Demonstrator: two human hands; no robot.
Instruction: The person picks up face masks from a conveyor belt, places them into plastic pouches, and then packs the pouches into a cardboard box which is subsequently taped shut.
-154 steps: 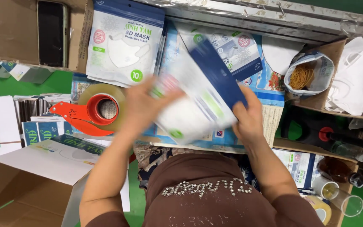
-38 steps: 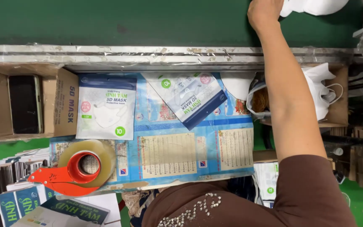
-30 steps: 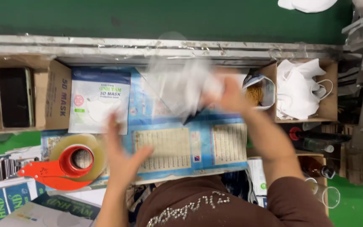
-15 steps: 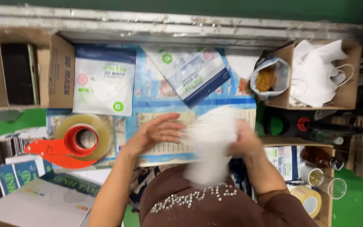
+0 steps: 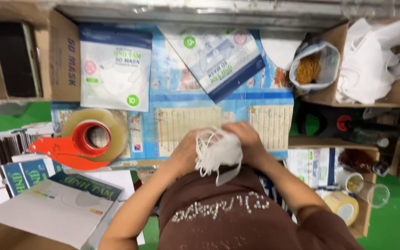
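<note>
Left hand [image 5: 188,150], right hand [image 5: 248,141], one mask stack [image 5: 218,150], two pouches [image 5: 115,71]

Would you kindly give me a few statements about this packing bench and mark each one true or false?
1. Both hands, left hand and right hand, hold the stack of white masks. True.
2. The tape dispenser is green. False: it is red.
3. A bag of rubber bands sits by the box of loose masks. True.
4. The slanted mask pouch lies under the hands. False: it lies beyond them, untouched.
</note>
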